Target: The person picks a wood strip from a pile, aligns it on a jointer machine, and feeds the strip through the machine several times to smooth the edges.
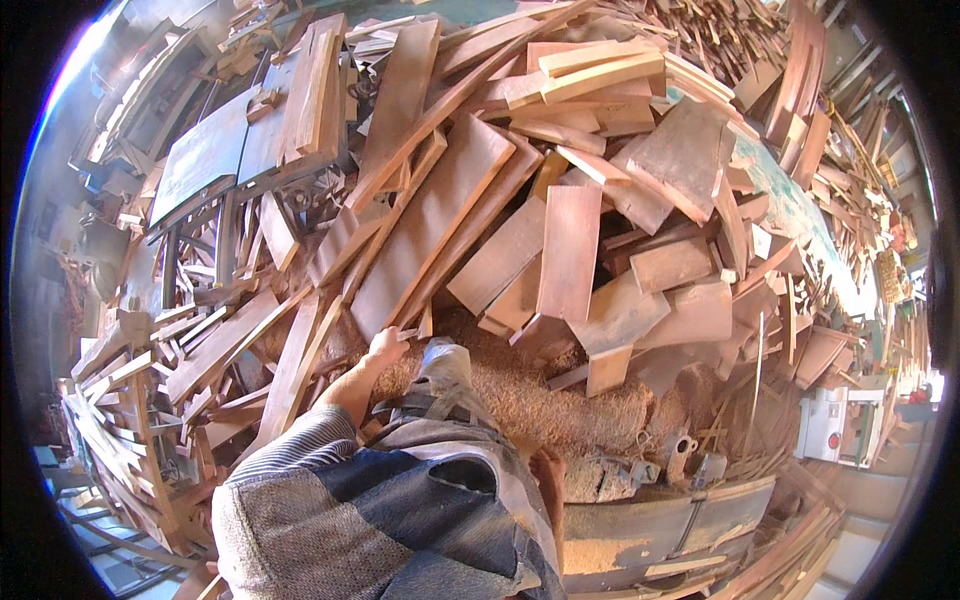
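My left hand (387,345) reaches forward at the lower end of a long, wide reddish-brown board (437,215). Its fingers are closed around the board's near end, and a small pale tip shows beside them. The board lies slanted up and away to the right, with a second long board (490,228) along its right side. Of my right arm (547,480), only a strip of skin shows beside the grey and dark blue clothing. The fingers of that hand are hidden.
Short offcuts (570,250) are heaped ahead and right. Sawdust (590,415) covers the ground before me. A saw table (205,155) with planks stands at the far left. A metal-edged bench (640,530) is close on my right, near a white box (825,425).
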### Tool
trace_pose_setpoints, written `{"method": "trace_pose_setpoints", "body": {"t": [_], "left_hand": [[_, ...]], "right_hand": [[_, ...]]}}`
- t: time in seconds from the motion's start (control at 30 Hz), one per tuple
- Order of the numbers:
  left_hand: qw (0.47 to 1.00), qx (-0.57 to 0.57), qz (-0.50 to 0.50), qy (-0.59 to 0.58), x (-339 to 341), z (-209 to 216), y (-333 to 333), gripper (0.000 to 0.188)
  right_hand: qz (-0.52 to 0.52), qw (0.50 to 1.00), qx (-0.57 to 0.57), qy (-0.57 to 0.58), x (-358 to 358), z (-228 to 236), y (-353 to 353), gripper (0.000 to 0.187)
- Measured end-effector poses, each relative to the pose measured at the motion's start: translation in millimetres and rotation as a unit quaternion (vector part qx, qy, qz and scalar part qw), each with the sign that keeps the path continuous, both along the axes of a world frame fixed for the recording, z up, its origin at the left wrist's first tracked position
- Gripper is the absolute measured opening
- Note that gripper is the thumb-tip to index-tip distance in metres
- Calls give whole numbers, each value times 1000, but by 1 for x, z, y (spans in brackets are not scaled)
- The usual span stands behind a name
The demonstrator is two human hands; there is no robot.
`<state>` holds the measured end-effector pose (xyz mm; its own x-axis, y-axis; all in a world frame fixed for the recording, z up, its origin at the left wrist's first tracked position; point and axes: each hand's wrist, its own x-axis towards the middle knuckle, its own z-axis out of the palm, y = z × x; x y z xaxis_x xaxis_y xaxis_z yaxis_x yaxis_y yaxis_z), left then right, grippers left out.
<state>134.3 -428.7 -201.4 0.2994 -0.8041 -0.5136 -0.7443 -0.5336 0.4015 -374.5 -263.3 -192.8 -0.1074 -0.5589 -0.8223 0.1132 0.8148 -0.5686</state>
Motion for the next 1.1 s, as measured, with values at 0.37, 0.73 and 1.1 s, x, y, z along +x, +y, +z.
{"method": "trace_pose_setpoints", "body": {"t": [0.37, 0.73, 1.1], "left_hand": [[985, -102, 43, -130, 159, -12, -229, 76], [992, -39, 80, -87, 254, -56, -385, 84], [988, -53, -132, -66, 219, -14, -357, 64]], "right_hand": [[288, 906, 71, 301, 51, -59, 22, 55], [246, 914, 161, 279, 115, 46, -87, 55], [297, 885, -165, 319, 167, 76, -206, 44]]}}
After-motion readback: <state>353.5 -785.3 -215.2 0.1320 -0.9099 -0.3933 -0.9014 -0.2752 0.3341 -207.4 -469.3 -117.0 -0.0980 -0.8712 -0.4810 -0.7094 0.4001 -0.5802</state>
